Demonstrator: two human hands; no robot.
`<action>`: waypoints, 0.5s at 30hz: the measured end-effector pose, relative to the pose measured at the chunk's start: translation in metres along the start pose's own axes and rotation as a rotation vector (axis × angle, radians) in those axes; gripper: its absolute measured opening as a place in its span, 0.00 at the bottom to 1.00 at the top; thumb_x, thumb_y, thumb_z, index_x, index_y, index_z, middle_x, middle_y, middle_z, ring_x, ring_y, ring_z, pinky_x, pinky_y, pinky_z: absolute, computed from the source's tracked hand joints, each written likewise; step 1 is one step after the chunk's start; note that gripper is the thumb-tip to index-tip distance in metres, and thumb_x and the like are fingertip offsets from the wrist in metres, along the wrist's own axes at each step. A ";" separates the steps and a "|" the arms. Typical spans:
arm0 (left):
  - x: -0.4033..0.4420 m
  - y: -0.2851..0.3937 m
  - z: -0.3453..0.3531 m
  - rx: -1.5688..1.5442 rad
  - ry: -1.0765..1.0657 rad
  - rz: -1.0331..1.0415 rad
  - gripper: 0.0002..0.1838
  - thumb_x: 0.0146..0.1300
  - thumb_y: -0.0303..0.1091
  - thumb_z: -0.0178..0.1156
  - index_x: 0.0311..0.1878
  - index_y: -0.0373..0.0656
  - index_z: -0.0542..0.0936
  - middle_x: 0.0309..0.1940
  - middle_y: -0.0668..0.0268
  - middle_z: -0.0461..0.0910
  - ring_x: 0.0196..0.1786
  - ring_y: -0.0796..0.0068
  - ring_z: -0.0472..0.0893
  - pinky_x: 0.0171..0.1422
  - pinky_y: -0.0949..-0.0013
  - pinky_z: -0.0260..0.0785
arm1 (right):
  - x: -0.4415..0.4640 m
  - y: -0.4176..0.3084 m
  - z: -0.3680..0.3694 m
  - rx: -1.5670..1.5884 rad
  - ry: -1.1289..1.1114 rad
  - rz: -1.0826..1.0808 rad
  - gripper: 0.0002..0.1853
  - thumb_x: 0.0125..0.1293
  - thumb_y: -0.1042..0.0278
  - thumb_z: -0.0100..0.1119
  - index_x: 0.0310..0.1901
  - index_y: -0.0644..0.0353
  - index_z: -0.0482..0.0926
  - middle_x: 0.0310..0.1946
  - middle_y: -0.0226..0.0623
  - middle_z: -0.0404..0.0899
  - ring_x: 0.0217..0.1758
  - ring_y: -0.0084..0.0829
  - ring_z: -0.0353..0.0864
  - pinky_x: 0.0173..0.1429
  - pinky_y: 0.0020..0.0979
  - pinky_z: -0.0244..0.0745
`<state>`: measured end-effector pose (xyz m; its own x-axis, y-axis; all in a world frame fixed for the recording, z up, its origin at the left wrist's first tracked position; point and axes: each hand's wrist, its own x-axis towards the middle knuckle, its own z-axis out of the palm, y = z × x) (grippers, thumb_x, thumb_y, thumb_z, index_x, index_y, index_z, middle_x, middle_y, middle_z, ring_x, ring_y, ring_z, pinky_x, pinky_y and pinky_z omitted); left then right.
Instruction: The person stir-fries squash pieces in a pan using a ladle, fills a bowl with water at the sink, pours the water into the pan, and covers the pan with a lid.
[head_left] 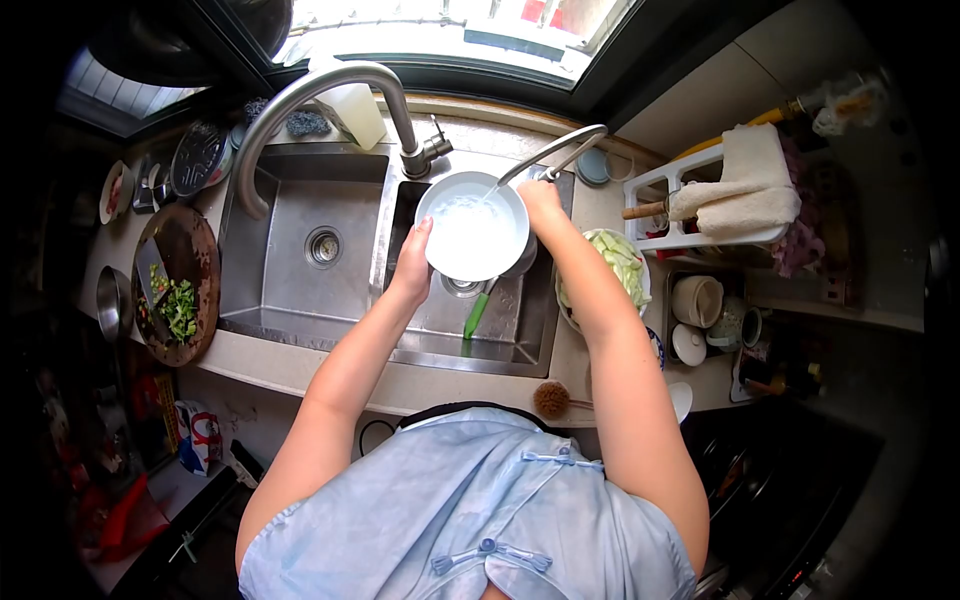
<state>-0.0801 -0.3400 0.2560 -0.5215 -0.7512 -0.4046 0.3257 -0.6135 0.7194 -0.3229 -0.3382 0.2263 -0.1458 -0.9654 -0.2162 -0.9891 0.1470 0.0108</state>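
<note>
My left hand (415,262) grips the left rim of a white bowl (470,262), with the thumb at its edge. The bowl is held over the right sink basin (520,345), and water moves inside it. A thin curved faucet (545,150) pours a stream into the bowl. My right hand (541,203) is closed at the base of this faucet, on its handle; the fingertips are mostly hidden. Below the bowl, a tool with a green handle (477,315) lies in the basin. Part of another round vessel (524,262) shows behind the bowl's right edge.
A large faucet (300,85) arches over the left basin (300,210). On the left, a round cutting board (200,240) bears a cleaver and chopped greens. To the right stand a plate of pale green slices (612,262), a white rack (650,190) with towels, and a brush (552,400).
</note>
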 end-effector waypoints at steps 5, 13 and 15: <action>-0.007 0.004 0.007 0.030 0.003 -0.030 0.28 0.68 0.48 0.41 0.60 0.34 0.63 0.57 0.57 0.70 0.59 0.67 0.69 0.65 0.67 0.56 | 0.000 0.007 0.003 0.090 -0.010 0.033 0.10 0.53 0.67 0.50 0.27 0.64 0.80 0.30 0.50 0.79 0.35 0.46 0.81 0.40 0.41 0.77; -0.015 0.009 0.015 -0.002 -0.020 -0.063 0.27 0.68 0.47 0.40 0.61 0.35 0.61 0.57 0.58 0.69 0.60 0.67 0.68 0.65 0.66 0.56 | 0.000 0.011 0.009 0.151 0.025 0.038 0.11 0.53 0.67 0.50 0.28 0.66 0.79 0.31 0.53 0.79 0.36 0.48 0.80 0.41 0.41 0.76; -0.015 0.009 0.014 -0.001 -0.023 -0.059 0.27 0.68 0.47 0.40 0.61 0.35 0.61 0.57 0.58 0.69 0.60 0.67 0.68 0.65 0.66 0.56 | 0.001 0.010 0.010 0.149 0.029 0.043 0.11 0.53 0.68 0.50 0.28 0.66 0.79 0.31 0.53 0.79 0.36 0.48 0.81 0.40 0.41 0.76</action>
<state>-0.0806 -0.3308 0.2769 -0.5581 -0.7079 -0.4329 0.2948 -0.6569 0.6940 -0.3329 -0.3353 0.2168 -0.1909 -0.9629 -0.1908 -0.9681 0.2169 -0.1258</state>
